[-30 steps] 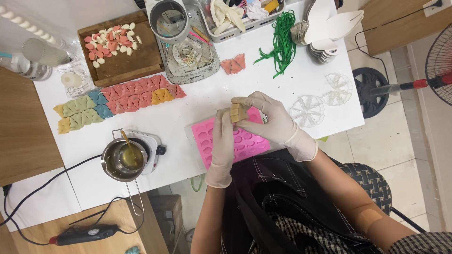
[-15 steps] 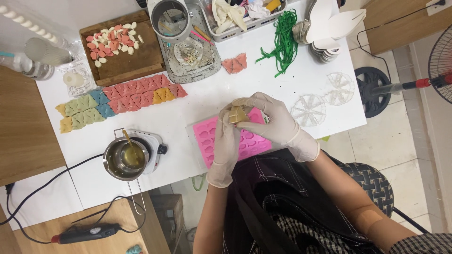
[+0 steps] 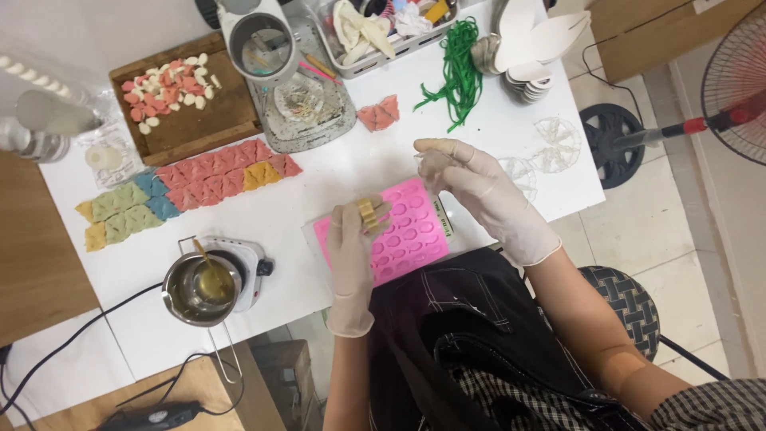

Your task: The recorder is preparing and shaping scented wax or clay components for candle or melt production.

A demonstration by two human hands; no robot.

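Both hands wear pale gloves: the left hand (image 3: pixel 355 247) pinches a small tan piece (image 3: pixel 368 214) over the pink mould (image 3: pixel 399 235), which lies at the near edge of the white worktop (image 3: pixel 335 172), while the right hand (image 3: pixel 471 179) is loosely curled above the mould's far corner, and I cannot tell whether it holds anything. Rows of pink, green and yellow pieces (image 3: pixel 183 187), a wooden tray (image 3: pixel 187 120) and a small pot on a hotplate (image 3: pixel 203 283) share the surface. The floor is pale tile, with a standing fan (image 3: pixel 738 88) to the right.
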